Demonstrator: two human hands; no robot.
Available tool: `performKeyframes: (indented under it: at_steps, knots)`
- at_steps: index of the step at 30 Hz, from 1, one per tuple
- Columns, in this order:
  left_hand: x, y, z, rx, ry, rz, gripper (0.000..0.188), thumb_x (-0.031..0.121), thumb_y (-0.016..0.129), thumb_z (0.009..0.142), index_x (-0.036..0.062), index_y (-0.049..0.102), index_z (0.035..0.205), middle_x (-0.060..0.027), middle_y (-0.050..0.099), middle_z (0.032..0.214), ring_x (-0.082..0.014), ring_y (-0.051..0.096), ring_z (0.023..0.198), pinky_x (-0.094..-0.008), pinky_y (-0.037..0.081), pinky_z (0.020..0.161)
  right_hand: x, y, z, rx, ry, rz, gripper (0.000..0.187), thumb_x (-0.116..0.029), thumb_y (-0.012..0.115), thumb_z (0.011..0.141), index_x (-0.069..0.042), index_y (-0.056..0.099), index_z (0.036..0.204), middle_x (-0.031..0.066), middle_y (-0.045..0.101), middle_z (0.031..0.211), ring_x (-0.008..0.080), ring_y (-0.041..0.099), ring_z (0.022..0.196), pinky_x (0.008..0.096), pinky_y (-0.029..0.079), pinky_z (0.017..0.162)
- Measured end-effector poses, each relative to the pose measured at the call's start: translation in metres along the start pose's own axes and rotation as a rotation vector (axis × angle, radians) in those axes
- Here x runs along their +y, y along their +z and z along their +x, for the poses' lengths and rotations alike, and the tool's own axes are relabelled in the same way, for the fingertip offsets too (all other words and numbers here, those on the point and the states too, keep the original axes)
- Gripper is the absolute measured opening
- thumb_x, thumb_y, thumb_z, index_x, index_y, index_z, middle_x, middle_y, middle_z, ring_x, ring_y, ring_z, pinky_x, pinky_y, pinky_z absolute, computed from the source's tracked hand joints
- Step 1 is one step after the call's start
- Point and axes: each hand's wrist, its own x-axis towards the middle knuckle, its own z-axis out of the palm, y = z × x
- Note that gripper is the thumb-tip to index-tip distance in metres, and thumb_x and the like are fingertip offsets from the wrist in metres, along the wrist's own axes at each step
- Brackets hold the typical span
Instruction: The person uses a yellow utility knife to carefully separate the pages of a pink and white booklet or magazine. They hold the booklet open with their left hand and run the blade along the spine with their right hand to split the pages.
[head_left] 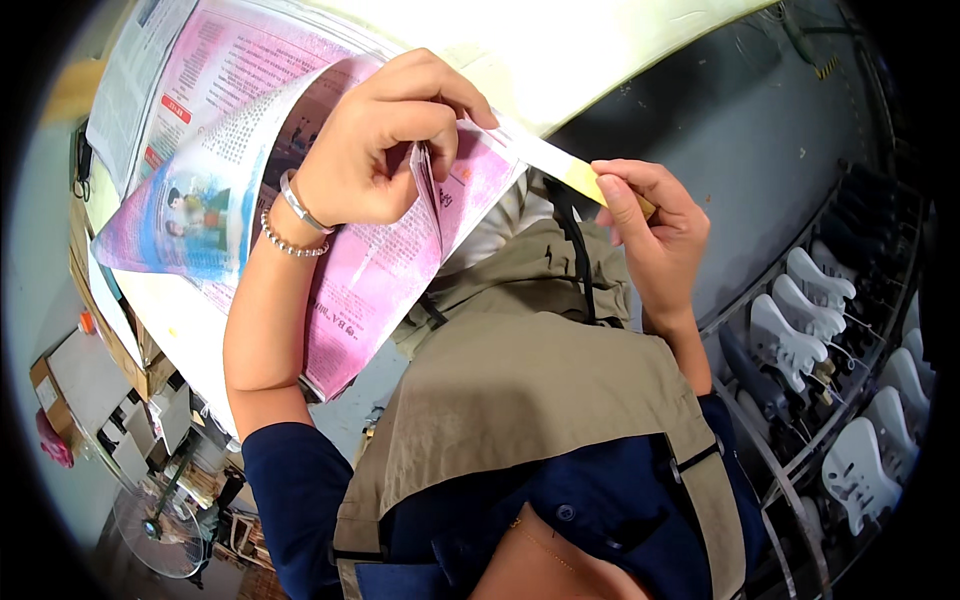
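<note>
My left hand (385, 140), a bracelet and a beaded band on its wrist, is curled closed over pink-tinted newspaper (375, 270) at the table's edge. A folded, upright edge of paper (426, 190) shows below its fingers. Its index fingertip reaches the near end of a narrow strip (540, 152), white at that end and yellow at the other. The yellow end is pinched between thumb and fingers of my right hand (655, 220), so the strip stretches between both hands. Beside my left forearm a newspaper sheet (205, 190) curls into a cone shape.
A pale table (480, 40) spreads ahead, more newspaper sheets (140, 80) lying at its far left. To the right, a metal rack (790, 460) holds several white guitar-body-shaped pieces (865, 475). A fan (160, 530) stands at lower left. My tan apron (530, 390) hangs close to the table.
</note>
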Motion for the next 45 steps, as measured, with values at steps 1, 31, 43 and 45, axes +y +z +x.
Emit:
performKeyframes:
  at_steps: [1, 31, 43, 45]
  knots:
    - [0.000, 0.000, 0.001, -0.019, 0.007, 0.014, 0.017, 0.025, 0.055, 0.058, 0.0093, 0.047, 0.056, -0.0114, 0.070, 0.102, -0.0244, 0.055, 0.085, -0.0332, 0.046, 0.074, 0.000, 0.000, 0.000, -0.012, -0.002, -0.008, 0.011, -0.006, 0.066, 0.090, 0.001, 0.070, 0.098, 0.0042, 0.067, 0.082, 0.0053, 0.058, 0.060, 0.0181, 0.042, 0.049]
    - [0.002, -0.005, -0.003, -0.024, 0.142, 0.217, 0.033, 0.038, 0.065, 0.059, 0.0070, 0.054, 0.062, -0.0120, 0.074, 0.096, -0.0270, 0.064, 0.087, -0.0338, 0.050, 0.072, -0.012, 0.002, 0.001, 0.007, -0.065, -0.027, 0.010, -0.001, 0.067, 0.088, 0.003, 0.069, 0.097, 0.0060, 0.068, 0.084, 0.0072, 0.059, 0.061, 0.0191, 0.046, 0.053]
    - [0.002, -0.004, -0.003, -0.021, 0.153, 0.253, 0.029, 0.033, 0.064, 0.056, 0.0070, 0.053, 0.062, -0.0138, 0.073, 0.097, -0.0275, 0.065, 0.085, -0.0341, 0.049, 0.070, -0.015, 0.002, 0.008, -0.017, -0.189, -0.105, 0.009, 0.000, 0.067, 0.088, 0.002, 0.069, 0.096, 0.0047, 0.068, 0.081, 0.0063, 0.057, 0.062, 0.0190, 0.044, 0.055]
    - [0.001, -0.005, -0.003, -0.022, 0.160, 0.257, 0.028, 0.032, 0.064, 0.056, 0.0069, 0.053, 0.062, -0.0143, 0.073, 0.098, -0.0277, 0.065, 0.084, -0.0343, 0.049, 0.070, -0.018, 0.003, 0.007, -0.012, -0.141, -0.086, 0.009, 0.000, 0.067, 0.088, 0.002, 0.069, 0.096, 0.0048, 0.068, 0.081, 0.0066, 0.057, 0.062, 0.0191, 0.044, 0.055]
